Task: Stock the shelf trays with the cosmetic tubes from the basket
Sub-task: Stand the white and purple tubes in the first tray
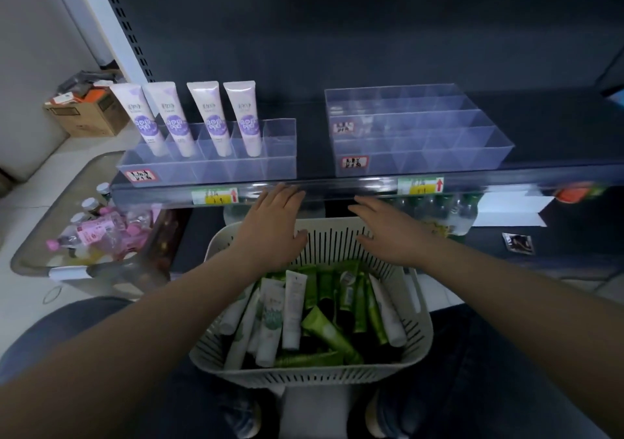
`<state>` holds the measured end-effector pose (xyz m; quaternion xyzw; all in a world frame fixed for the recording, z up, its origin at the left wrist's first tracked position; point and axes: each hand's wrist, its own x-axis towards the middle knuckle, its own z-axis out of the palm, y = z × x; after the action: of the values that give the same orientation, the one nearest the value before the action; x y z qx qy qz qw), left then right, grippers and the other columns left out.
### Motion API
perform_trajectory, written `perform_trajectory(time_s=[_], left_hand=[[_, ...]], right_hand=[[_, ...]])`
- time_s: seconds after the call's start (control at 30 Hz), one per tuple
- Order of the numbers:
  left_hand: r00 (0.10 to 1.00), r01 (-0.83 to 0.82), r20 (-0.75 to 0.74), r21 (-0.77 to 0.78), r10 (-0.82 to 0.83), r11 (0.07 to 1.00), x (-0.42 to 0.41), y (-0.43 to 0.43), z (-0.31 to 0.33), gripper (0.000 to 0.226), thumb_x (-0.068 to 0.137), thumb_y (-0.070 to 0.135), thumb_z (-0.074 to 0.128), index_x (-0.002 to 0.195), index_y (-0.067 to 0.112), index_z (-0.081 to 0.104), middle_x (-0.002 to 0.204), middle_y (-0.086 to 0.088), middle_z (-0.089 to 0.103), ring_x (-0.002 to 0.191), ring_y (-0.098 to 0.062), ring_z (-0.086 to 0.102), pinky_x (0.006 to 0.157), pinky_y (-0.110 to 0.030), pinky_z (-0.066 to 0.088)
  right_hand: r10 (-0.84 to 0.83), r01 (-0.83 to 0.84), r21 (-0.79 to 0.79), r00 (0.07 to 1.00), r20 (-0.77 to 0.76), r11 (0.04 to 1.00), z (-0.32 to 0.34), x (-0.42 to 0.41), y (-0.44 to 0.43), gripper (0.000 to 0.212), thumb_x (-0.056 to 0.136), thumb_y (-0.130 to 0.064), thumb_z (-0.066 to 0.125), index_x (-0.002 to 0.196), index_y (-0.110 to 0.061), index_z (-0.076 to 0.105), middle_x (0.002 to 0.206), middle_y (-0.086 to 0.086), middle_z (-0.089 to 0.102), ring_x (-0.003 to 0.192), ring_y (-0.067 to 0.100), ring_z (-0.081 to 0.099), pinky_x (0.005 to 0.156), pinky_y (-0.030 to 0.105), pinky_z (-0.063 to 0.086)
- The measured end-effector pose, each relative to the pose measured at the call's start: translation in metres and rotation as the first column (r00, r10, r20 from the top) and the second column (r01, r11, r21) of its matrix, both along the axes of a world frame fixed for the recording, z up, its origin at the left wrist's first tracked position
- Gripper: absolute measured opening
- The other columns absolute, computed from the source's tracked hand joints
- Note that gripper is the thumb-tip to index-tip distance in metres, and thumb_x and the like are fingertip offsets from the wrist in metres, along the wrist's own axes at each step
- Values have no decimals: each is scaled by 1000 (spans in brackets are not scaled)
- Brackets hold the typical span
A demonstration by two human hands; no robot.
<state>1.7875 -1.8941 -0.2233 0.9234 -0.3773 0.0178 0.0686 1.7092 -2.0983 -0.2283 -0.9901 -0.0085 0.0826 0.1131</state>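
Head view is showing the left hand (273, 225) and right hand (388, 232) hovering over the far wall of the basket (332, 246), fingers (287, 195) lying straight and holding nothing. Cosmetic tubes (293, 310) are lying nearer the person, behind both palms, long axes mostly running front to back. The right tray (418, 134) is sitting just beyond the right hand, its compartments offering open room.
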Motion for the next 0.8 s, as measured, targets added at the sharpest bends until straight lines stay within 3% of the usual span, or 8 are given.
perform_trajectory(time_s=[0.1,0.2,0.37,0.43,0.53,0.6,0.67,0.8], left_hand=[[997,2,-73,2,-2,1000,-1,0,-22,69,90,34,52,147,12,22,155,-7,22,145,-23,13,118,-35,9],[989,0,-151,17,3,1000,1,1,-44,67,91,34,51,147,11,23,154,-8,24,144,-24,15,119,-36,13],[960,-49,-272,47,60,998,10,4,-73,64,91,30,50,147,13,24,153,-7,27,141,-22,23,117,-34,17],[947,-56,-313,68,75,996,15,8,-86,62,91,28,49,146,12,26,151,-6,30,139,-22,26,115,-31,19],[919,-74,-380,91,103,993,24,13,-106,59,90,24,51,144,10,31,148,-7,35,136,-23,33,113,-30,24],[902,-72,-417,105,109,992,31,16,-117,54,89,21,52,140,10,38,142,-9,43,130,-24,40,109,-30,31],[886,-50,-452,123,101,991,39,18,-128,49,88,13,52,136,10,43,136,-9,47,125,-24,44,107,-31,34],[867,67,-499,150,16,986,54,20,-145,58,83,-6,45,138,14,43,139,-7,45,128,-23,42,110,-31,32]], right_hand=[[-42,43,11,995,-94,999,-17,-2,-1,48,93,-21,48,138,-8,38,142,11,37,127,23,39,104,29,35],[-88,90,1,979,-185,996,-36,4,-3,35,91,-18,48,123,-6,51,123,12,50,113,25,49,92,29,41],[-144,125,-81,942,-303,989,-66,17,-1,21,90,-16,48,106,-7,57,109,13,58,98,26,55,81,32,49],[-169,131,-129,921,-350,983,-76,21,1,10,89,-14,49,87,-9,57,92,10,59,81,22,55,63,28,46],[-211,157,-162,884,-416,974,-90,27,4,26,88,-10,47,63,-14,44,70,2,47,69,17,49,52,25,37],[-221,164,-165,869,-442,973,-98,30,4,24,89,-9,46,65,-13,46,73,1,50,74,18,51,61,26,40],[-226,155,-186,855,-467,970,-104,34,4,14,90,-9,46,82,-7,57,81,4,51,76,18,50,65,26,39],[-238,131,-230,811,-535,964,-116,41,4,14,91,-10,48,99,-6,60,73,3,48,62,13,45,53,25,37]])
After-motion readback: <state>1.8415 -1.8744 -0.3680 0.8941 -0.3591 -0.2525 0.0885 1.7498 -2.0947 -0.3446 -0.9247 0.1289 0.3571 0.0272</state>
